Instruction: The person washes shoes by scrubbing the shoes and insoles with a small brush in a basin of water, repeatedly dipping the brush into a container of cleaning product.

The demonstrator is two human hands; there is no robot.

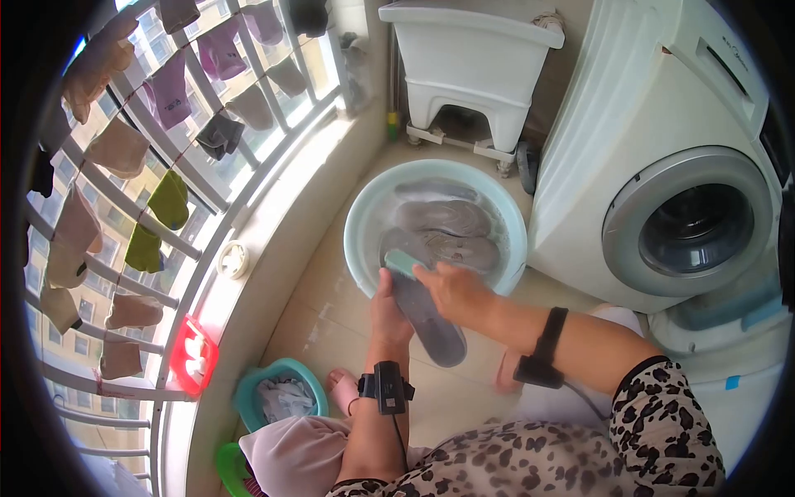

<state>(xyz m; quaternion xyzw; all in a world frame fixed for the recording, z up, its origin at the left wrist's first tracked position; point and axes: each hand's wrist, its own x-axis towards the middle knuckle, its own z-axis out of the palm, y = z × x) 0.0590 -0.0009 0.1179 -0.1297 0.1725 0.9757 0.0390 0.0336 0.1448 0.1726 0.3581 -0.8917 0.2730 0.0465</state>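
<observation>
My left hand [387,315] grips the edge of a long, flat grey slipper [435,327], which is tilted over the near rim of a light blue basin [354,240]. In my right hand [454,291] is a pale green scrubbing brush [402,263], pressed against the upper part of the slipper. Its bristles are hidden. Several more grey slippers [447,217] lie in cloudy, sudsy water inside the basin.
A front-loading washing machine [687,224] stands at right, and a white plastic sink [472,58] behind the basin. At lower left are a teal tub [319,389] of cloth and a red basket [193,369] on the ledge. Socks [170,199] hang along the window bars.
</observation>
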